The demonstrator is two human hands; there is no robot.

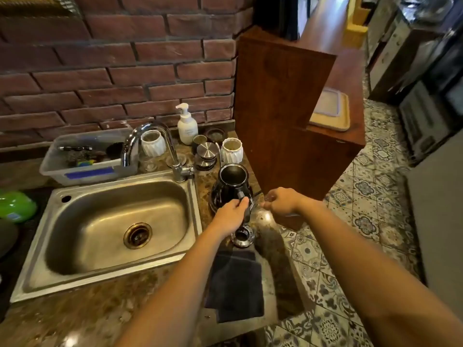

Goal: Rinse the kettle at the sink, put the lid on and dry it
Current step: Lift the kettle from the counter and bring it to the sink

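A black kettle [231, 189] stands upright on the stone counter just right of the sink [120, 269], its top open with no lid on it. My left hand [229, 216] is wrapped around the kettle's handle on the near side. My right hand [281, 201] hovers right beside the handle with its fingers curled; whether it holds anything is unclear. A round steel-rimmed lid [242, 237] lies on the counter just in front of the kettle. A dark folded cloth [235, 286] lies nearer to me on the counter. The tap [152, 144] arches over the sink's back edge, and no water runs.
Behind the kettle stand two white ribbed cups [231, 150], steel lids [206, 151] and a soap pump bottle [187, 126]. A plastic tub [82, 171] of utensils sits behind the sink. A wooden cabinet [280, 108] rises at the counter's right end, where the counter drops to tiled floor.
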